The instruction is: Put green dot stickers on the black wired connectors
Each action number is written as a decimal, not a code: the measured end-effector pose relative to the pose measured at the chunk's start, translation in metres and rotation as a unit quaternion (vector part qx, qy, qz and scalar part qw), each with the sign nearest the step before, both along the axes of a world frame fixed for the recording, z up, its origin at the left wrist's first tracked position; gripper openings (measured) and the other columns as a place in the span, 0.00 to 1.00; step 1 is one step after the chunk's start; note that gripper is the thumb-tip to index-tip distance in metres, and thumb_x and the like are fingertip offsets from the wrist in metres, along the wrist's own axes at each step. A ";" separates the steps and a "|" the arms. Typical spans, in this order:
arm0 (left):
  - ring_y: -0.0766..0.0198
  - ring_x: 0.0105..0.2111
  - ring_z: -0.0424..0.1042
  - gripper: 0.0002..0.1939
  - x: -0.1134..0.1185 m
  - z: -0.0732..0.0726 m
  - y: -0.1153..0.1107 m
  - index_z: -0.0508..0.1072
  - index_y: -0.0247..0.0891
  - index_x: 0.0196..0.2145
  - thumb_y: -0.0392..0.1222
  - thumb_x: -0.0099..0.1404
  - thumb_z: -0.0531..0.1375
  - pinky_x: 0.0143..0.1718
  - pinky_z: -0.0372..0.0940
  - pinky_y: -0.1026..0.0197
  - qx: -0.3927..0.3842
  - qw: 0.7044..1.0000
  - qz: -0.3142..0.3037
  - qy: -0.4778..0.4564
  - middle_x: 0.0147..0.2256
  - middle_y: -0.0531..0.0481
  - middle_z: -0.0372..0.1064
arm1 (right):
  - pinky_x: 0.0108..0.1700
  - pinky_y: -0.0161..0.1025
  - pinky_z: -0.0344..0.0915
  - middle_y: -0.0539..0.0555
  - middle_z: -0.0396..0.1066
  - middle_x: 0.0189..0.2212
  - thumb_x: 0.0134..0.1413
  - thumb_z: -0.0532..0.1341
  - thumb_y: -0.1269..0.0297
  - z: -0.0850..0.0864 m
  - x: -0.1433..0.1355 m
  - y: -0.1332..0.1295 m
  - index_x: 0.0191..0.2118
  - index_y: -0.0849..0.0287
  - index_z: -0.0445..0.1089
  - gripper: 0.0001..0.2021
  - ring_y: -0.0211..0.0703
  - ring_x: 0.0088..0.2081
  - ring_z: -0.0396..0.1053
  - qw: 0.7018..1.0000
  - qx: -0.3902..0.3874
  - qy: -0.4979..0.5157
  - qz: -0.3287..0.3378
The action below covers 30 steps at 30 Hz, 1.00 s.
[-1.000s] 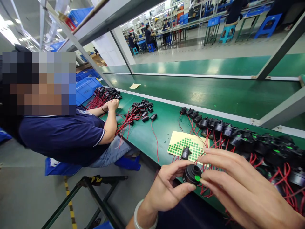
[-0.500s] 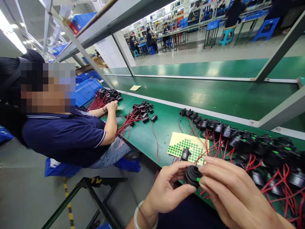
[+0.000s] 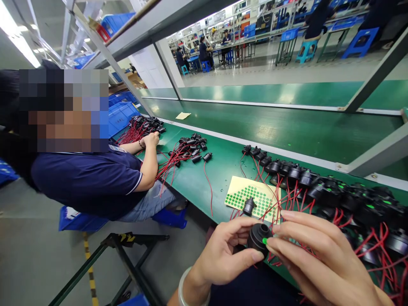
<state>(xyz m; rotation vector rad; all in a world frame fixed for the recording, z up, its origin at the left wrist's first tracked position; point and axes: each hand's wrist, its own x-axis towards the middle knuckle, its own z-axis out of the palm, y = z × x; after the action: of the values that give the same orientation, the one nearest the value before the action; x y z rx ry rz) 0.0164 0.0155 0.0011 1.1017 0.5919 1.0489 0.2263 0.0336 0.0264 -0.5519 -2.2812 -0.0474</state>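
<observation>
Between the thumb and fingers of my left hand is a round black stepped part with a hole in its top. My right hand is beside it, fingertips close together at a small green dot sticker against the part's side; the thumb is mostly hidden. Just beyond my hands lies a cream sheet of green dot stickers. A similar black part rests on that sheet. Many black parts with red wires line the bench to the right, several bearing green dots.
A co-worker in a dark blue shirt sits at left, hands near a pile of wired parts. Another wired pile lies between us. A metal frame post rises at right. Blue bins stand behind the co-worker.
The view has shifted slightly. My right fingertips have shifted a little on the black part's side, with the green dot still at them. My left hand keeps its hold.
</observation>
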 end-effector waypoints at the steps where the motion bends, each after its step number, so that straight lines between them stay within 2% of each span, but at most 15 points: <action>1: 0.69 0.43 0.76 0.22 0.000 0.000 0.000 0.74 0.43 0.54 0.34 0.62 0.67 0.46 0.66 0.72 -0.001 1.000 -0.001 -0.002 0.45 0.49 0.78 | 0.65 0.43 0.55 0.60 0.64 0.48 0.56 0.59 0.82 0.002 0.000 0.001 0.47 0.68 0.69 0.13 0.51 0.61 0.55 1.000 -0.014 -0.001 0.006; 6: 0.70 0.41 0.76 0.21 0.000 0.000 0.000 0.74 0.41 0.53 0.33 0.62 0.66 0.44 0.67 0.73 -0.010 1.000 0.000 -0.011 0.43 0.49 0.78 | 0.63 0.43 0.55 0.59 0.62 0.50 0.58 0.57 0.82 0.011 -0.002 0.005 0.47 0.65 0.68 0.13 0.49 0.59 0.56 0.996 -0.084 -0.008 0.038; 11: 0.68 0.42 0.76 0.21 -0.001 0.001 0.000 0.74 0.40 0.53 0.34 0.62 0.67 0.44 0.68 0.71 -0.023 1.000 0.002 -0.007 0.43 0.47 0.78 | 0.64 0.43 0.53 0.58 0.61 0.51 0.58 0.58 0.80 0.011 -0.002 0.006 0.49 0.64 0.68 0.14 0.49 0.60 0.55 0.996 -0.085 -0.010 0.037; 14: 0.68 0.41 0.76 0.21 -0.001 0.002 0.001 0.75 0.41 0.52 0.34 0.61 0.67 0.44 0.67 0.71 -0.024 1.000 0.003 -0.019 0.42 0.48 0.79 | 0.62 0.38 0.57 0.57 0.61 0.51 0.60 0.60 0.77 0.008 -0.003 0.005 0.49 0.61 0.69 0.12 0.44 0.58 0.58 0.991 -0.128 0.010 0.041; 20: 0.69 0.42 0.76 0.22 0.000 0.003 0.002 0.74 0.43 0.53 0.33 0.62 0.67 0.45 0.67 0.73 -0.008 1.000 -0.003 -0.023 0.43 0.49 0.79 | 0.52 0.26 0.64 0.52 0.65 0.45 0.62 0.61 0.70 0.003 -0.016 0.000 0.40 0.54 0.67 0.04 0.34 0.51 0.66 0.961 -0.254 0.109 0.004; 25: 0.66 0.44 0.76 0.23 -0.002 0.001 -0.001 0.73 0.43 0.54 0.32 0.62 0.66 0.46 0.67 0.70 0.015 1.000 0.012 0.015 0.44 0.48 0.78 | 0.50 0.23 0.65 0.50 0.67 0.43 0.61 0.61 0.68 0.004 -0.021 -0.003 0.37 0.53 0.67 0.03 0.32 0.47 0.70 0.948 -0.289 0.132 -0.024; 30: 0.61 0.42 0.76 0.24 -0.006 0.004 -0.005 0.73 0.41 0.54 0.32 0.60 0.67 0.46 0.68 0.65 0.044 0.995 0.038 0.086 0.43 0.47 0.78 | 0.45 0.23 0.68 0.51 0.70 0.39 0.59 0.61 0.71 0.011 -0.024 -0.006 0.34 0.54 0.68 0.05 0.33 0.43 0.74 0.942 -0.301 0.146 -0.028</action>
<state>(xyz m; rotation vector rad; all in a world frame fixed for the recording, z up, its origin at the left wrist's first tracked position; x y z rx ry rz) 0.0104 0.0108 0.0055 1.2638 0.7355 1.0609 0.2020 0.0279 0.0369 -0.8696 -1.9657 0.6801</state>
